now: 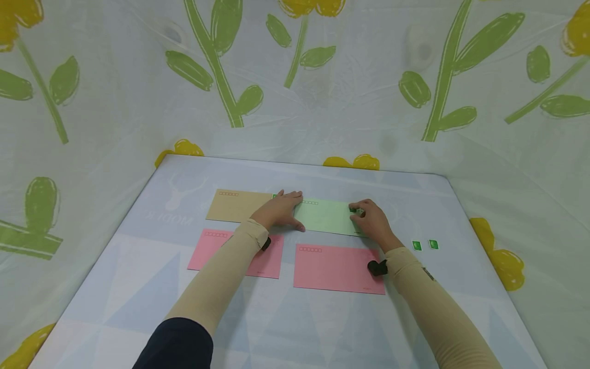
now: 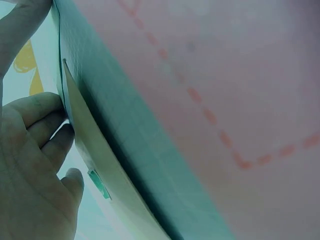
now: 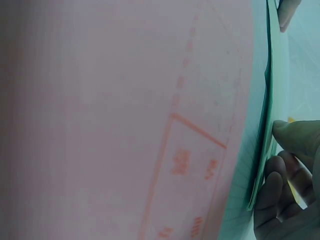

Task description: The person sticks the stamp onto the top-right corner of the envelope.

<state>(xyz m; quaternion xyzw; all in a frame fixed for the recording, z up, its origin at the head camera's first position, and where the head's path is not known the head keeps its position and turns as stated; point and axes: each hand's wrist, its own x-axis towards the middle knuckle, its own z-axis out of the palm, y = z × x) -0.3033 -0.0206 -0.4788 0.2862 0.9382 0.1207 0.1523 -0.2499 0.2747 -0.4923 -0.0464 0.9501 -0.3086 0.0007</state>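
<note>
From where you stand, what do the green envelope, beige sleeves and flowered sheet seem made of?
Green envelope: likely matte paper, judging by its thin, layered edge. Beige sleeves: probably soft, dull fabric, since they wrinkle. Flowered sheet: creased, faintly shiny; cloth or plastic, I can't tell.

– Which surface bears the items?
– A pale blue-and-white rectangular tabletop (image 1: pixel 138 279).
– What lies on it?
– Far row: tan paper envelope (image 1: pixel 237 206), light-green paper envelope (image 1: pixel 324 215). Near row: two pink paper envelopes (image 1: pixel 334 269). Right: two small green square stickers (image 1: pixel 417 246).
</note>
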